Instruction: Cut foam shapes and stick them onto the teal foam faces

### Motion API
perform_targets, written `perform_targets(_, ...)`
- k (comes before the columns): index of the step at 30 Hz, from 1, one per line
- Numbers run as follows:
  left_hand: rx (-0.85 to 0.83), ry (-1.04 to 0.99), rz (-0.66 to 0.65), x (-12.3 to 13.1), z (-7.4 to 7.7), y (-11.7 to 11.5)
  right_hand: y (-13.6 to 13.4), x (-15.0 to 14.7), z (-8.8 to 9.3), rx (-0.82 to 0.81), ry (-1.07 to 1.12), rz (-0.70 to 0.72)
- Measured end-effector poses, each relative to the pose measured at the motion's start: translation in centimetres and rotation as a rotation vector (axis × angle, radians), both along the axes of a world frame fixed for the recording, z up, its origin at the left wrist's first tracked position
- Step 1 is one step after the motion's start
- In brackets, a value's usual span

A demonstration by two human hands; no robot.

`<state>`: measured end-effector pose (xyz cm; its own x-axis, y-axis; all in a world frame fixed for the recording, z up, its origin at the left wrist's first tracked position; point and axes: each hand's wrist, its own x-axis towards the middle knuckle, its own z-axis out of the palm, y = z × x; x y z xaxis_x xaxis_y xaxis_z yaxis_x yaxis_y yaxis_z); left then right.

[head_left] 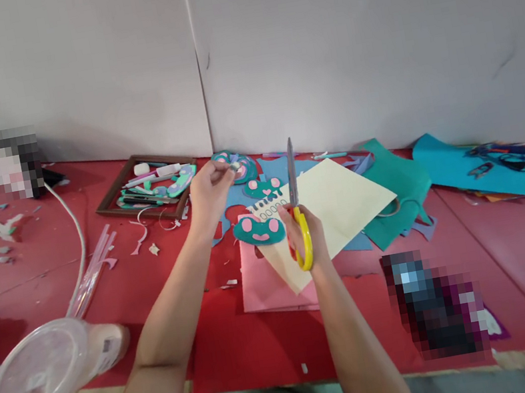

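Note:
My right hand (308,232) is closed round the yellow and red handles of the scissors (292,177), whose blades point away from me and look closed. Pinched fingers of my left hand (213,188) hold a small pale piece (235,166) over teal cutouts with pink spots (248,170). Between the hands lie another teal cutout (264,187) and, nearer me, a teal face shape with pink cheeks (258,230). Cream paper (344,199) with small drawn ovals partly covers pink paper (258,285).
A brown tray (109,205) of pens stands at the back left. Plastic cups (39,371) are at the front left edge. Green foam sheet (392,180) and blue sheet (443,158) lie right. A blurred object (432,309) sits front right.

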<state>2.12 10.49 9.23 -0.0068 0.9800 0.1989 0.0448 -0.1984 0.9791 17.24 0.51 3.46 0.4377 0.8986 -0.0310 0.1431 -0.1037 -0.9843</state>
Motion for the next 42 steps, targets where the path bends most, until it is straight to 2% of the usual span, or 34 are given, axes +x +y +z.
perform_targets(3,-0.011,0.091,-0.039,-0.6,0.1,0.5,1.2,2.5,0.1,-0.118,-0.282,-0.057)
perform_targets(7,0.001,0.118,-0.093,-0.9,0.4,0.7,2.4,5.5,-0.2,-0.309,-0.651,-0.148)
perform_targets(11,0.011,0.144,-0.135,-1.2,0.6,0.5,2.9,7.7,-1.0,-0.412,-0.821,-0.193)
perform_targets(15,0.025,0.186,-0.153,-1.5,0.8,0.3,3.0,9.3,-1.3,-0.545,-0.865,-0.167)
perform_targets(17,0.029,0.215,-0.169,-1.5,0.8,0.4,3.1,9.5,-0.9,-0.574,-0.861,-0.173)
perform_targets(20,0.038,0.249,-0.19,-1.4,0.5,0.4,3.6,8.6,0.8,-0.373,-0.796,-0.193)
perform_targets(24,0.064,0.266,-0.208,-1.1,0.2,0.4,4.7,5.5,3.9,0.003,-0.476,0.008)
perform_targets(27,0.074,0.277,-0.232,-1.1,0.3,0.1,5.0,3.3,5.4,0.145,-0.283,0.12)
perform_targets(31,0.06,0.321,-0.294,-1.0,0.9,-0.4,4.9,2.0,5.7,0.189,-0.146,0.211)
perform_targets(35,0.046,0.342,-0.331,-0.8,1.4,-1.0,4.7,2.0,5.3,0.167,-0.111,0.296)
perform_targets(42,0.026,0.394,-0.375,-0.6,1.6,-1.5,4.4,1.9,5.7,0.121,-0.064,0.35)
